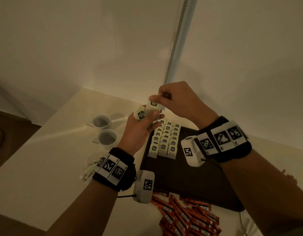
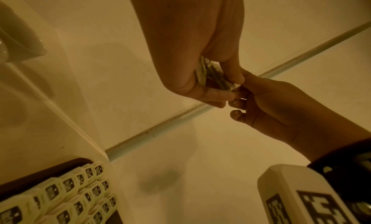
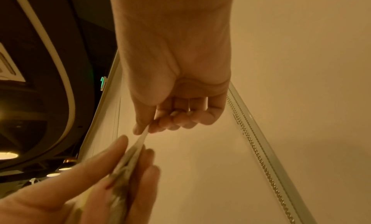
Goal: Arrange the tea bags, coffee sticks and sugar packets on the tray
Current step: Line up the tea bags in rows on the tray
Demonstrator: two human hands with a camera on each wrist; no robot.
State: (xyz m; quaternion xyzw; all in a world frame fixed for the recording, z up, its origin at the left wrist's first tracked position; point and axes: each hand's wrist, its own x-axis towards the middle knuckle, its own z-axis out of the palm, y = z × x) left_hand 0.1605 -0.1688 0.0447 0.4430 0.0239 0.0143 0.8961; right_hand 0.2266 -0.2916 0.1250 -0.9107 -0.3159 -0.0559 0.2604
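Observation:
Above the far left corner of the dark tray, my left hand holds a small stack of pale green tea bags between thumb and fingers. My right hand pinches the top edge of one tea bag from that stack with thumb and forefinger. In the right wrist view the pinched tea bag shows edge-on. Three neat rows of tea bags lie on the tray's far left part. Red coffee sticks lie loose on the table near me.
Two white cups stand on the white table left of the tray. More pale packets lie on the table under my left wrist. A wall with a metal strip rises right behind the table.

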